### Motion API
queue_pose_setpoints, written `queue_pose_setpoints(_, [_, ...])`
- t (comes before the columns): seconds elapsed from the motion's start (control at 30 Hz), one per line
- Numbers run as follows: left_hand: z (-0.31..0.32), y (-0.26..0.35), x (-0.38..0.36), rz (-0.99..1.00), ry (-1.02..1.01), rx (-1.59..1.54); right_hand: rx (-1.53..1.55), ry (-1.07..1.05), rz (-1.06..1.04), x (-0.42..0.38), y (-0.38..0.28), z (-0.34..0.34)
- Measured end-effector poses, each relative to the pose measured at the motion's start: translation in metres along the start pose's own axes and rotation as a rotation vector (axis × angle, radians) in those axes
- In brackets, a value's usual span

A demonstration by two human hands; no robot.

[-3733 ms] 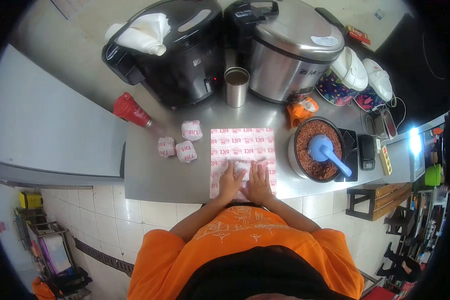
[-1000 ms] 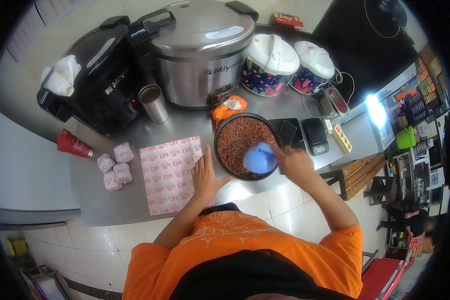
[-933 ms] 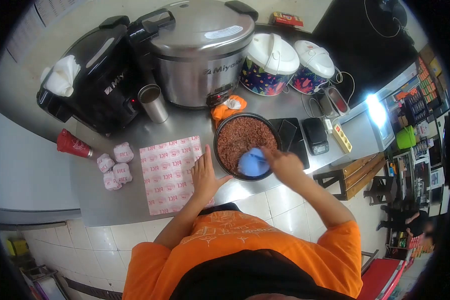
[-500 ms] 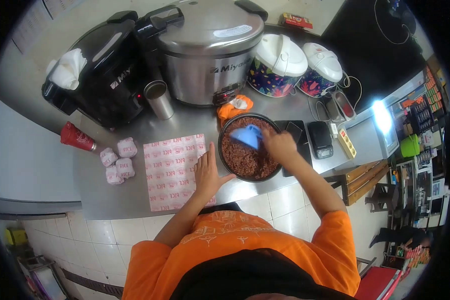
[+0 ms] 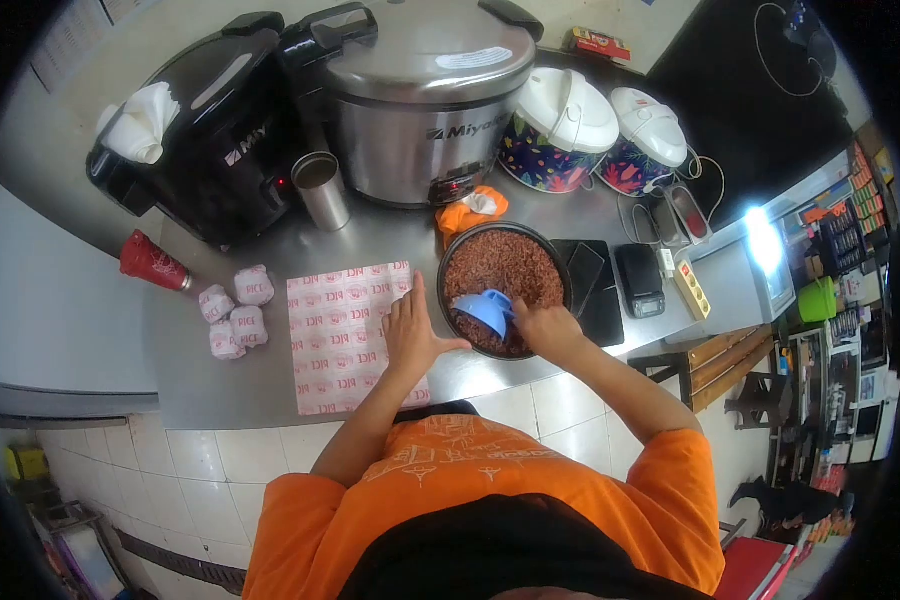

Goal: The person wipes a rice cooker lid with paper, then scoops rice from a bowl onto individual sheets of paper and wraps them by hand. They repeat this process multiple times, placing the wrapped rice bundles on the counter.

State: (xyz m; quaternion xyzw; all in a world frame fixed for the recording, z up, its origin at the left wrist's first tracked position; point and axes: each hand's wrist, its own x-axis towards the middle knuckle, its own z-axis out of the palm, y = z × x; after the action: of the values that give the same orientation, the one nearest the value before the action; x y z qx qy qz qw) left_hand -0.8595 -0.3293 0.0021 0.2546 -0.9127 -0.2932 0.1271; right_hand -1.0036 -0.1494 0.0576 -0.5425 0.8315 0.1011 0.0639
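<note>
My right hand [image 5: 551, 330] grips the handle of a blue scoop [image 5: 482, 311], which is tilted in a round dark pot [image 5: 567, 275] of reddish-brown rice [image 5: 505, 262]. Some rice shows at the scoop's mouth. My left hand [image 5: 411, 335] has its fingers stretched out and the thumb pointing towards the pot. It rests on the right edge of a stack of printed wrapping paper [image 5: 335, 340], with nothing held in it. To the left of the paper sit several wrapped rice bundles [image 5: 248, 325] marked "RICE".
Behind the pot stand a large steel rice cooker [image 5: 420, 120], a black cooker [image 5: 210, 140] and two flowered cookers [image 5: 555, 140]. A metal cup [image 5: 322, 195], an orange cloth [image 5: 470, 212], a red cup [image 5: 153, 262], a black scale [image 5: 640, 280] and a power strip [image 5: 692, 290] surround the work area.
My right hand has brought the scoop down and towards me, to the near left part of the pot. The left hand stays over the paper's edge with little movement.
</note>
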Motion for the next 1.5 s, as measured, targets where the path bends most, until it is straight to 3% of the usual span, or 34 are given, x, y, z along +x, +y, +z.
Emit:
queue_pose_setpoints(0.4, [-0.007, 0.004, -0.004, -0.01, -0.007, 0.035, 0.4, -0.085, -0.012, 0.003, 0.033, -0.01])
queue_pose_setpoints(0.5, [-0.007, 0.005, -0.005, 0.01, 0.017, 0.014, 0.243, -0.002, 0.072, 0.009, 0.025, -0.015])
queue_pose_setpoints(0.63, [-0.01, 0.009, -0.003, 0.01, 0.033, 0.055, 0.033, 0.039, 0.019, 0.004, 0.008, 0.014])
queue_pose_setpoints(0.93, [-0.009, 0.006, -0.007, 0.036, -0.009, 0.075, 0.396, -0.027, 0.039, 0.004, 0.027, 0.016])
queue_pose_setpoints(1.1, [-0.026, -0.023, -0.036, 0.222, 0.049, 0.009, 0.684, -0.108, 0.116, 0.009, 0.045, -0.012])
queue_pose_setpoints(1.23, [-0.043, -0.095, -0.087, 0.105, -0.26, 0.016, 0.889, -0.299, 0.293, 0.011, 0.038, -0.047])
queue_pose_setpoints(1.43, [-0.071, -0.169, -0.147, 0.198, -0.194, 0.436, 1.351, -0.422, 0.155, 0.032, -0.044, -0.058])
queue_pose_setpoints(1.5, [-0.075, -0.183, -0.15, 0.237, -0.233, 0.403, 1.384, -0.434, 0.16, 0.045, -0.085, -0.044])
